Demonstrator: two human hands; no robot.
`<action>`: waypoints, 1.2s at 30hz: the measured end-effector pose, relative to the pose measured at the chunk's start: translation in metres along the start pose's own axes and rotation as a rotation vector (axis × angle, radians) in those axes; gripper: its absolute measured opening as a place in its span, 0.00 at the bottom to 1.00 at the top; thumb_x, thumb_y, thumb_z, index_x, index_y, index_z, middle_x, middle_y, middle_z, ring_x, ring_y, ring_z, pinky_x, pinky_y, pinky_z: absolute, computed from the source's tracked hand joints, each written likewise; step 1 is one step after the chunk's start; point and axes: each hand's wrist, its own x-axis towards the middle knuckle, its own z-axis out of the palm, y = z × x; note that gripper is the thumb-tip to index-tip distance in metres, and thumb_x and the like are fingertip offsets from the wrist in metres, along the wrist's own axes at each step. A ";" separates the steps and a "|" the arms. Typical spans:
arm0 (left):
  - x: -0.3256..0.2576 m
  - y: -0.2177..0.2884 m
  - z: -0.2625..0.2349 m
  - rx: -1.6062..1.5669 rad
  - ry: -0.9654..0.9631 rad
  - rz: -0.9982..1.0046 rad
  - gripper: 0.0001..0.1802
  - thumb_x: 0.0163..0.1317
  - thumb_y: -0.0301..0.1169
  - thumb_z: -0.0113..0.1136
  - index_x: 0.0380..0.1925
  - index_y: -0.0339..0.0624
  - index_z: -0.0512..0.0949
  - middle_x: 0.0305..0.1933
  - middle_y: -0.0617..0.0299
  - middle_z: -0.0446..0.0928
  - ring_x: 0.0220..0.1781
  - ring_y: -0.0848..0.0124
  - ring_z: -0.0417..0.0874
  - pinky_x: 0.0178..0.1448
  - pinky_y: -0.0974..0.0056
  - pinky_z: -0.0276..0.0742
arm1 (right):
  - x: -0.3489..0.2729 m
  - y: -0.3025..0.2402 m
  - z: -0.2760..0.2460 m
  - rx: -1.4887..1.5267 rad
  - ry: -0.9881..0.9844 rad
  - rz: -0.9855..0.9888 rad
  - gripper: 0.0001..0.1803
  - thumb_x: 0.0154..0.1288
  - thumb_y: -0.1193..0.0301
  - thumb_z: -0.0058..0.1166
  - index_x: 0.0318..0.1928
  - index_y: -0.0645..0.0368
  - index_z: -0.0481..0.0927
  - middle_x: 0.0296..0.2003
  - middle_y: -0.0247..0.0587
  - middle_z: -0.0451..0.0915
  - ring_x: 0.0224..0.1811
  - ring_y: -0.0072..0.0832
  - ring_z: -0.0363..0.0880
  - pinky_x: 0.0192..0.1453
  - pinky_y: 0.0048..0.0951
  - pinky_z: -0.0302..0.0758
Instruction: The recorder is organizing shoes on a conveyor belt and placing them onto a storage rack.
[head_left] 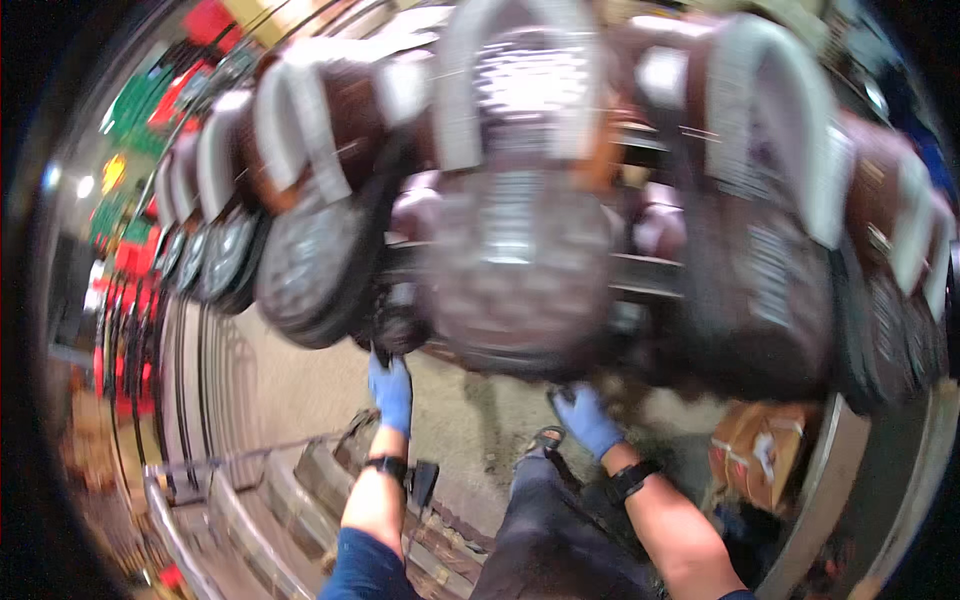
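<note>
A row of brown shoes with grey collars fills the upper view, blurred by motion. The middle shoe (520, 270) hangs closest, its toe toward me, with a wide dark shoe (765, 290) to its right and another shoe (315, 230) to its left. My left hand (391, 392), in a blue glove, reaches up to the dark underside of the row; its fingertips are hidden or blurred there. Just below the middle shoe's right side is my right hand (592, 420), also blue-gloved. Something dark shows at its fingers, too smeared to name.
A metal frame with slanted bars (270, 520) stands at the lower left. At the right lies a brown cardboard box (762, 455) beside a long pale rail (825, 480). Red and green items (140, 110) are stacked far left. My sandalled foot (546, 438) rests on the floor.
</note>
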 end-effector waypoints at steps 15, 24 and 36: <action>-0.740 0.404 0.248 -0.150 -1.700 1.161 0.42 0.49 0.38 0.64 0.63 0.37 0.57 0.60 0.46 0.66 0.55 0.54 0.72 0.59 0.56 0.67 | -0.620 0.383 -0.181 0.360 1.734 0.698 0.37 0.54 0.70 0.59 0.62 0.69 0.60 0.62 0.58 0.62 0.62 0.39 0.65 0.63 0.33 0.63; -1.038 0.509 0.349 0.304 -1.433 1.475 0.39 0.47 0.46 0.63 0.53 0.31 0.66 0.57 0.38 0.66 0.53 0.49 0.73 0.54 0.54 0.71 | -0.786 0.546 -0.322 0.022 1.667 1.627 0.49 0.45 0.49 0.63 0.60 0.72 0.60 0.58 0.65 0.63 0.61 0.50 0.64 0.63 0.39 0.63; -0.806 0.414 0.347 0.333 -1.207 1.035 0.14 0.43 0.30 0.56 0.28 0.28 0.74 0.33 0.34 0.75 0.39 0.41 0.76 0.45 0.47 0.72 | -0.783 0.602 -0.293 0.084 1.573 1.287 0.11 0.52 0.77 0.53 0.37 0.71 0.78 0.33 0.49 0.80 0.34 0.39 0.77 0.43 0.36 0.72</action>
